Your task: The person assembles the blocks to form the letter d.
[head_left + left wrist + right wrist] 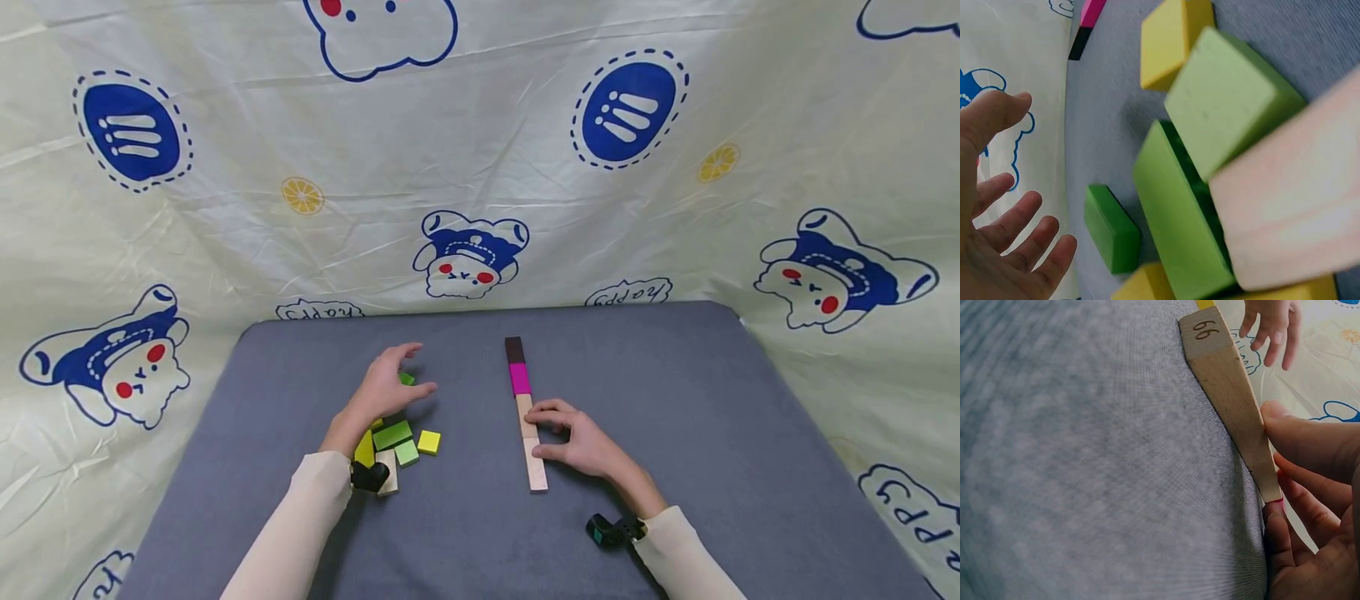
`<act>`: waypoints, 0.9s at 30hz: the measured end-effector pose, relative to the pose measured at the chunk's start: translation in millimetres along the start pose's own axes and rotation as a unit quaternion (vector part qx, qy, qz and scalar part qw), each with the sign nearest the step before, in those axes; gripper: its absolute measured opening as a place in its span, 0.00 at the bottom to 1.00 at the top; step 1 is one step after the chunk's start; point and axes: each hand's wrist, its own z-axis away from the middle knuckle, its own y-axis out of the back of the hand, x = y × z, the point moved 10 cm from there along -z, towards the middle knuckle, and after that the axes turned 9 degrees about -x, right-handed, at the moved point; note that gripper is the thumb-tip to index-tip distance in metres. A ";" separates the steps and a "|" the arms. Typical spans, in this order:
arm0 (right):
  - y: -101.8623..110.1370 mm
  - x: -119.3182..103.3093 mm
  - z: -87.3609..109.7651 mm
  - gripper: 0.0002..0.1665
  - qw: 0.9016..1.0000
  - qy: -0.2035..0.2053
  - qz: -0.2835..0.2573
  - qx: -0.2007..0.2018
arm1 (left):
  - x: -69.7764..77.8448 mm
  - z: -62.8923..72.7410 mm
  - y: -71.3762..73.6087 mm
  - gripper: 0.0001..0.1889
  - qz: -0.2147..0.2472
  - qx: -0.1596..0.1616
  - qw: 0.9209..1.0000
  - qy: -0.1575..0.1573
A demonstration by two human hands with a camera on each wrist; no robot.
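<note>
A straight row of wooden blocks lies on the table: a dark brown block (514,350), a magenta block (519,379), a tan block (522,406) and a pale block (536,473) nearest me. Thumb and bent fingers of my right hand (581,442) touch the row's right side at the two plain blocks. In the right wrist view, the plain wooden block (1225,387) shows "66" on its end. My left hand (382,387), fingers spread and empty, hovers over a loose pile. Near it are a small green block (1110,231), a long green block (1175,219) and a light green block (1229,100).
A yellow block (429,442) stands right of the pile. More yellow blocks (365,450) and a pale wooden block (387,473) lie by my left wrist, partly hidden. Grey cloth covers the table (675,400); a printed curtain (510,167) hangs behind its far edge.
</note>
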 end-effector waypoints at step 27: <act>0.2 -0.4 0.2 0.27 1.000 0.000 -0.003 -0.002 | -47.3 10.6 5.0 0.24 -0.014 0.030 0.997 0.077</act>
